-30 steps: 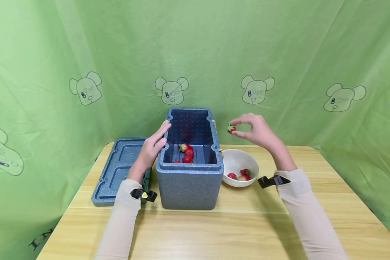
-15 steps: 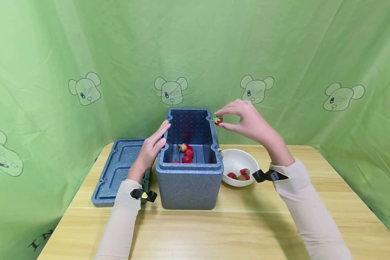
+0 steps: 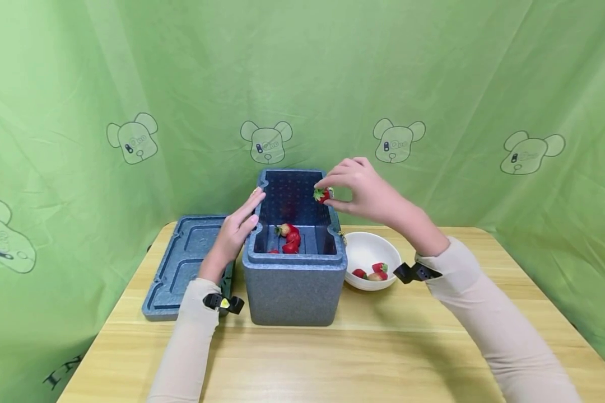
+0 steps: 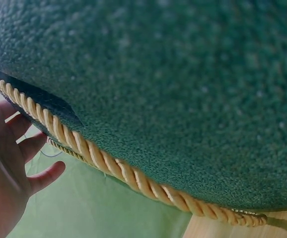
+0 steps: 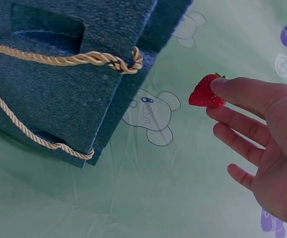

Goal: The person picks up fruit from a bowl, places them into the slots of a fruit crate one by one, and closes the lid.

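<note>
Between thumb and fingers, my right hand (image 3: 368,193) pinches a red strawberry (image 3: 321,195) with green leaves, over the right rim of the grey-blue foam box (image 3: 294,291). The right wrist view shows that strawberry (image 5: 206,92) at the fingertips, beside the box's roped side. My left hand (image 3: 234,232) rests with straight fingers on the box's left rim. In the left wrist view its fingers (image 4: 33,146) lie at the box edge, near a twisted gold rope (image 4: 91,152). Several strawberries (image 3: 291,238) lie on the box floor, partly hidden by its front wall.
A white bowl (image 3: 365,246) with a few strawberries (image 3: 378,275) stands right of the box. The box's lid (image 3: 181,263) lies on the wooden table (image 3: 302,364) at the left. A green printed curtain (image 3: 322,73) hangs behind.
My right hand has carried the strawberry leftward, from above the bowl to the box's right rim. The left hand has stayed on the left rim.
</note>
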The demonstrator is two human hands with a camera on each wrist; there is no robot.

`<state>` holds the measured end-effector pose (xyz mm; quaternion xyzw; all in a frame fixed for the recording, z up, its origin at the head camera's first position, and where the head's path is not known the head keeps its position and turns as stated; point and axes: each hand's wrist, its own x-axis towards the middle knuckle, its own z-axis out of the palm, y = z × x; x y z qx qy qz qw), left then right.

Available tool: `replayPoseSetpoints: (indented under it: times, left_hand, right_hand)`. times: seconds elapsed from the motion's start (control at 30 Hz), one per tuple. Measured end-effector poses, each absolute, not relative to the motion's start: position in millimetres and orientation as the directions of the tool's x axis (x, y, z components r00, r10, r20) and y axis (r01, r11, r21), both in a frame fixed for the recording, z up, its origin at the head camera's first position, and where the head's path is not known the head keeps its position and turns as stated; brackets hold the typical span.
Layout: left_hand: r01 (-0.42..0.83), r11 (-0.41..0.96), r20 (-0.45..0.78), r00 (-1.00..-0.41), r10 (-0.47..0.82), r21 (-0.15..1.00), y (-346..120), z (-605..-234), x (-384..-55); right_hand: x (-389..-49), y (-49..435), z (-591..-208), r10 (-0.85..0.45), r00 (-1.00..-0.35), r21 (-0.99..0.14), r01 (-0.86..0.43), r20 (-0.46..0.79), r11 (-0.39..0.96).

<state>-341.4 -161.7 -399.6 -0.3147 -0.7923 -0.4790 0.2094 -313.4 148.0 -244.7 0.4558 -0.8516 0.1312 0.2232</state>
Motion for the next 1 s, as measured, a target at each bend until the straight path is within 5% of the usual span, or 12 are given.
replayPoseSetpoints:
  times: [0.33,1.0]
  left_hand:
    - [0.705,0.338,0.64,-0.708,0.297,0.624,-161.2,-400.1,-341.6]
    - [0.725,0.422,0.655,-0.682,0.327,0.545,-163.1,-398.5,-342.0]
  right_hand:
    - [-310.4,132.3,-248.7,-0.785,-0.38,0.104,-0.869,0.489,0.485]
    - [-318.0,119.6,-270.8,-0.882,-0.332,0.277,-0.86,0.335,0.429]
